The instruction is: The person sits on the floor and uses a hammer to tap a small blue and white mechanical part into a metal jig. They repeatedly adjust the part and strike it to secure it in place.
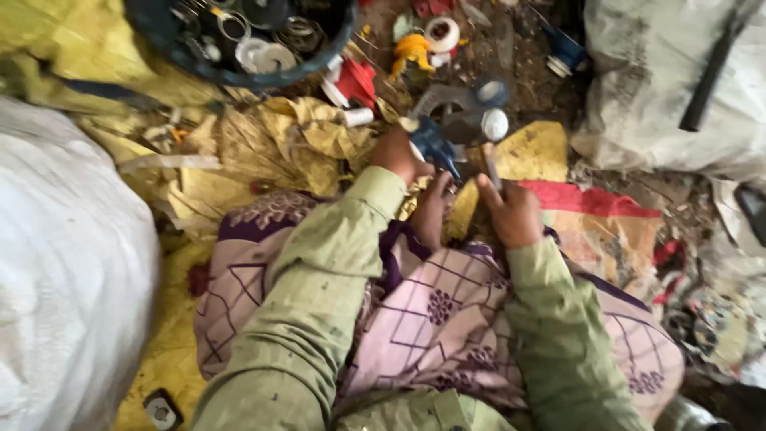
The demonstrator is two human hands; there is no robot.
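Gripping a blue plastic part [435,146], the left hand [396,154]; right hand [511,211] grips a thin tool [490,164].

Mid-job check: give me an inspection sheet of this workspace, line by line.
Surface: crumpled yellow sheet over dirt ground, patterned cloth across the lap.
Job's things: blue part in the left hand; thin tool in the right hand. The image is blurred.
Clutter: dark basin of rings and scrap, red piece, yellow piece, white cap.
Grippers: both hands' fingers closed on their items.
Cables: nothing seen.
Surroundings: white sacks, left and upper right.
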